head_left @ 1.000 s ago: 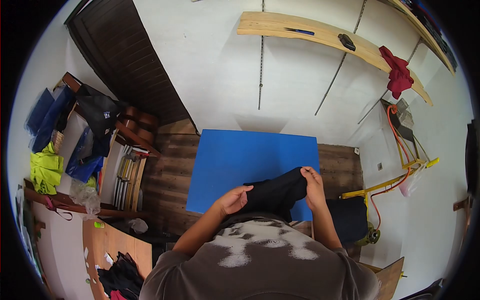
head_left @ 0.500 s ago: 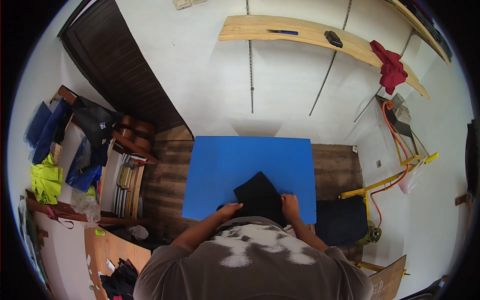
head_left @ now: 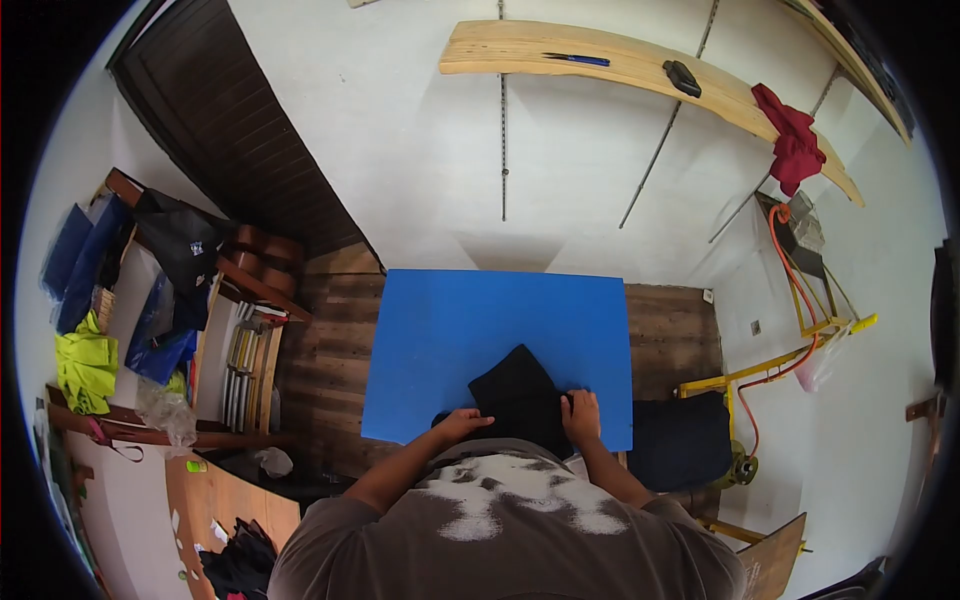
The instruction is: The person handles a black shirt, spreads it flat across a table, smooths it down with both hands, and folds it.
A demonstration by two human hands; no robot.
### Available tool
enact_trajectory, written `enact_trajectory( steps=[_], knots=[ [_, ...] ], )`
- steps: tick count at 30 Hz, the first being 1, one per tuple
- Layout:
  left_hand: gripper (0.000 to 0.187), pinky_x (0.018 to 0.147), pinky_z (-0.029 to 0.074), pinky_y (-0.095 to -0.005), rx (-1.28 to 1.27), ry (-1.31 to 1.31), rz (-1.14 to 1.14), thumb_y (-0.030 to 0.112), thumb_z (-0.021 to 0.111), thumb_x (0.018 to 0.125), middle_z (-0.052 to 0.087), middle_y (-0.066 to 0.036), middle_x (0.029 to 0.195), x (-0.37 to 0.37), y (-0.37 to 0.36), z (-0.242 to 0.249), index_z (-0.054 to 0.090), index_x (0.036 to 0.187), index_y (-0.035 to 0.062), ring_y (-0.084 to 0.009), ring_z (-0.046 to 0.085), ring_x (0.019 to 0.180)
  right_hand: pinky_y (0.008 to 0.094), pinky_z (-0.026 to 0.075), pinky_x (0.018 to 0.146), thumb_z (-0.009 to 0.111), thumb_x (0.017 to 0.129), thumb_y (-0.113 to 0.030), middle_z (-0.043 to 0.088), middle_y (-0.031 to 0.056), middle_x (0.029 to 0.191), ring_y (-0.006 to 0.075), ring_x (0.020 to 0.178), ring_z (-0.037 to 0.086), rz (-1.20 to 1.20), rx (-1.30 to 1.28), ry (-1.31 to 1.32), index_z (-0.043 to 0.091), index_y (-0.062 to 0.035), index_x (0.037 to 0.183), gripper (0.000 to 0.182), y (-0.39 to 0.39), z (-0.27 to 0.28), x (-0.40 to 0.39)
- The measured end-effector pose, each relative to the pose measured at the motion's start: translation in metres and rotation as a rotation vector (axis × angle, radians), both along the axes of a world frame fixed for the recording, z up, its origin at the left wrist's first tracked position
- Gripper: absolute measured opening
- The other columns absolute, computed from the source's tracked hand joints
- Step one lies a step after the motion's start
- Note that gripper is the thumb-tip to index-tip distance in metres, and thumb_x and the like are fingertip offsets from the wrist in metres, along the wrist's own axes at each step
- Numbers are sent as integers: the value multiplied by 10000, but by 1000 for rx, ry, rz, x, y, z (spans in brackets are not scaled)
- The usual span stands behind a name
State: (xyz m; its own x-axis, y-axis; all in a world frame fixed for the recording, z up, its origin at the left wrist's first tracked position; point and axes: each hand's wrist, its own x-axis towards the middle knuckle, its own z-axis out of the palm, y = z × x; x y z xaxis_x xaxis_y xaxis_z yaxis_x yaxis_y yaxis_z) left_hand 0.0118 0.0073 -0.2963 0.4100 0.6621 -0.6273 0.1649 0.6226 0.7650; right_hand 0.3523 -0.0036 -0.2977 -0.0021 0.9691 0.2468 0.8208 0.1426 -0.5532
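Observation:
A folded black cloth (head_left: 515,392) lies on the near edge of a blue table top (head_left: 470,320). My left hand (head_left: 462,423) rests on the cloth's near left corner. My right hand (head_left: 581,414) presses flat on its right side. Both hands lie against the cloth, fingers curled onto the fabric. My torso in a grey printed shirt hides the cloth's nearest edge.
A dark pile of fabric (head_left: 680,440) sits to the right of the table. Shelves with bags and clothes (head_left: 150,300) stand at the left. A wooden wall shelf (head_left: 600,65) carries a red cloth (head_left: 795,140). Yellow frame and orange hose (head_left: 800,340) are at right.
A second ago I held the black cloth up between both hands. It now lies folded on the blue table, and both hands have dropped onto it near the table's edge.

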Motion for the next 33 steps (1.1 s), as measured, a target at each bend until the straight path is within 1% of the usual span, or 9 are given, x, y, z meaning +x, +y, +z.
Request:
enact_trajectory(
  steps=[9, 15, 18, 20, 23, 25, 27, 29, 33],
  knots=[
    [420, 590, 309, -265, -10, 44, -20, 514, 765, 1003, 468, 89, 713, -10, 5, 2, 578, 800, 197, -57, 414, 641, 514, 482, 901, 688, 998, -209, 668, 181, 1045, 419, 994, 605, 7, 34, 23, 661, -14, 1038, 201, 8, 1, -6],
    [344, 578, 287, -255, -29, -155, 65, 459, 749, 1030, 446, 93, 720, -27, -2, -27, 602, 860, 198, -53, 388, 628, 523, 517, 779, 703, 962, -185, 709, 190, 863, 438, 837, 656, -111, 21, 96, 689, -24, 987, 164, 18, 9, -23],
    [318, 589, 301, -265, -50, -225, 142, 434, 749, 1030, 451, 90, 725, -38, -4, -23, 599, 869, 203, -60, 394, 637, 445, 533, 707, 706, 977, -173, 710, 180, 822, 356, 745, 684, -137, -63, 324, 699, -21, 994, 153, 18, 27, -37],
    [306, 602, 318, -278, -62, -238, 189, 421, 746, 1029, 461, 90, 732, -47, -8, -22, 594, 870, 209, -62, 406, 647, 349, 519, 696, 701, 988, -142, 699, 128, 807, 206, 728, 660, -172, -123, 449, 693, -17, 985, 126, 14, 42, -50],
    [271, 643, 333, -266, -132, -358, 366, 353, 723, 1024, 500, 78, 757, -63, -7, -21, 573, 841, 221, -83, 440, 675, 322, 486, 630, 708, 988, -144, 653, 64, 742, 123, 667, 582, -87, -35, 552, 684, -16, 1031, 137, 14, 58, -68],
    [263, 665, 351, -294, -176, -377, 566, 346, 690, 1016, 491, 68, 763, -75, -6, -14, 540, 834, 229, -110, 437, 678, 311, 479, 625, 689, 980, -120, 634, 34, 741, 120, 652, 566, -45, -58, 601, 680, -23, 1045, 117, 14, 67, -80],
    [218, 685, 375, -300, -154, -411, 509, 354, 688, 1011, 544, 59, 795, -101, -3, -6, 577, 871, 228, -129, 481, 698, 299, 473, 620, 669, 972, -95, 615, 3, 740, 116, 638, 549, 3, -80, 652, 676, -31, 1058, 108, 16, 78, -93],
    [181, 705, 399, -306, -130, -449, 456, 361, 686, 1005, 598, 50, 827, -117, 2, 7, 613, 909, 226, -148, 524, 718, 294, 507, 809, 585, 944, -43, 680, 35, 969, 143, 895, 632, 32, -410, 635, 678, -69, 1140, 218, 15, 103, -108],
    [230, 913, 537, -382, -345, -592, 458, 369, 647, 1044, 730, -11, 1001, -120, -14, 75, 686, 1100, 149, -225, 699, 976, 310, 477, 968, 529, 923, -68, 675, 91, 1149, 185, 1111, 594, 180, -611, 779, 723, -81, 1186, 328, 20, 113, -133]
  ],
)
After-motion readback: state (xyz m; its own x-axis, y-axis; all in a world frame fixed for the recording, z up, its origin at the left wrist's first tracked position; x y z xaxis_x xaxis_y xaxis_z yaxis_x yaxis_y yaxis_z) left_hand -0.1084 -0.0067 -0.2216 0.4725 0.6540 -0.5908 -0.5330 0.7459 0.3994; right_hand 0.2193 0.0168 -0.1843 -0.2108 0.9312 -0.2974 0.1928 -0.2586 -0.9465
